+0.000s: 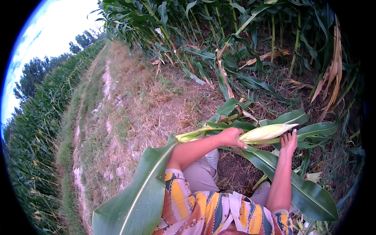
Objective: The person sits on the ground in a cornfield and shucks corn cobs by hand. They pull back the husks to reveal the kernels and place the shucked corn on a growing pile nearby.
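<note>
A cut-looking corn stalk (192, 135) lies crosswise in front of me, with broad green leaves along it. On it sits a pale green ear of corn (263, 132) in its husk, its whitish tip pointing right. My left hand (233, 137) is closed around the stalk at the base of the ear. Beside the ear's tip, my right hand (289, 142) is raised with its fingers spread; whether it touches the husk or stalk cannot be told. One large leaf (141, 194) hangs over my left arm, and another leaf (296, 185) passes behind my right forearm.
Standing corn plants (211, 20) rise ahead, with bent stalks and dry leaves (333, 64) among them. A strip of dry grass and soil (173, 111) runs to the left. Beyond it grows another corn row (38, 129). Husk scraps (314, 176) lie at lower right.
</note>
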Action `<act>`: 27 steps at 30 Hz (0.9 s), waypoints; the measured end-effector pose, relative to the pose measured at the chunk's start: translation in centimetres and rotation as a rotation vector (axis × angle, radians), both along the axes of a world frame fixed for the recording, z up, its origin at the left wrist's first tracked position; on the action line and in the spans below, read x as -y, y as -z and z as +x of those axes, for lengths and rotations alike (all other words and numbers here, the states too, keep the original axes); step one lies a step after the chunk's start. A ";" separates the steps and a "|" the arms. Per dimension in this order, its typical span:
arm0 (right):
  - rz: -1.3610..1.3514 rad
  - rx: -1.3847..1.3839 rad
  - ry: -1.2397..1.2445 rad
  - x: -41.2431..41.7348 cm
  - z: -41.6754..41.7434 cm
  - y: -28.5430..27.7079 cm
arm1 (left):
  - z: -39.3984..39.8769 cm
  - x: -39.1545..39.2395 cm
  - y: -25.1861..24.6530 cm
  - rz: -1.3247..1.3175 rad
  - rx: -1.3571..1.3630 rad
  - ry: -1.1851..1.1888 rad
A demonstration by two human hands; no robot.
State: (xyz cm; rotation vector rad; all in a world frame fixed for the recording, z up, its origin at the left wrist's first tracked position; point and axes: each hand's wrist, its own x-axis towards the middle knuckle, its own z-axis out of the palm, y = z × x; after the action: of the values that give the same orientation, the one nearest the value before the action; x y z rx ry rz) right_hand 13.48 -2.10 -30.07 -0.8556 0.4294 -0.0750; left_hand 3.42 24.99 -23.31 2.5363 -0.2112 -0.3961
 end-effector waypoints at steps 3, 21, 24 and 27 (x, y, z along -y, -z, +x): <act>0.237 0.042 -0.061 0.2 1.2 0.5 | -0.7 0.9 -1.7 0.065 0.046 0.049; 0.261 -0.207 0.407 3.4 2.3 2.1 | -2.1 3.2 -0.3 0.101 -0.008 0.014; -0.482 0.102 0.556 2.1 2.2 -1.1 | -1.2 2.2 0.6 0.139 -0.045 -0.032; -0.949 0.423 0.441 0.5 0.2 -7.1 | -1.1 1.2 0.9 0.175 -0.030 -0.064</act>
State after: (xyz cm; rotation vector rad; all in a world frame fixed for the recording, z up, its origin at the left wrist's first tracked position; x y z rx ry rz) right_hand 13.73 -2.60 -22.94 -1.6152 0.1544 -0.9076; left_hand 2.31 23.80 -24.17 2.6984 -0.0877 -0.4441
